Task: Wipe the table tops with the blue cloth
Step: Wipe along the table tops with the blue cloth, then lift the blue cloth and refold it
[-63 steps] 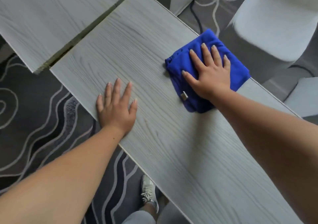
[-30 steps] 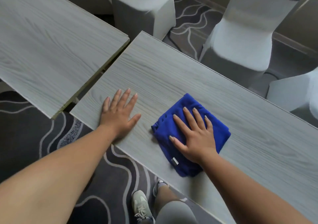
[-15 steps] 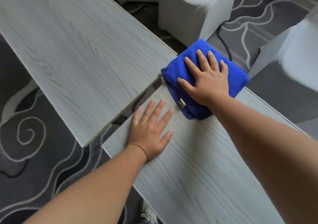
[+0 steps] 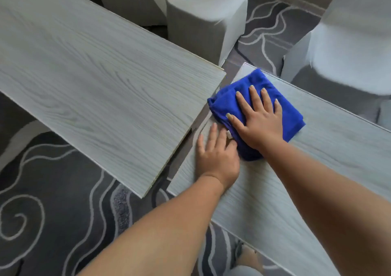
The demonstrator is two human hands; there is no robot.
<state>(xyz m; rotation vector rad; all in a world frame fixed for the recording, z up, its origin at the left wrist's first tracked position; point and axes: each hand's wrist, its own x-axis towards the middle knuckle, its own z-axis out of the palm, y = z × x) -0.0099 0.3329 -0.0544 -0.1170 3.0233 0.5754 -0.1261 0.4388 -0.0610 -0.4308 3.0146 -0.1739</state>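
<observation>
Flanking the blue cloth: neighbouring table top, white covered chairs.

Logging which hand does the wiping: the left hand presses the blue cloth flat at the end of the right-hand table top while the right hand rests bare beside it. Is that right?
Not quite: the hands are swapped. In the head view the right hand presses the blue cloth flat at the end of the right-hand table top, while the left hand rests bare beside it.
</observation>
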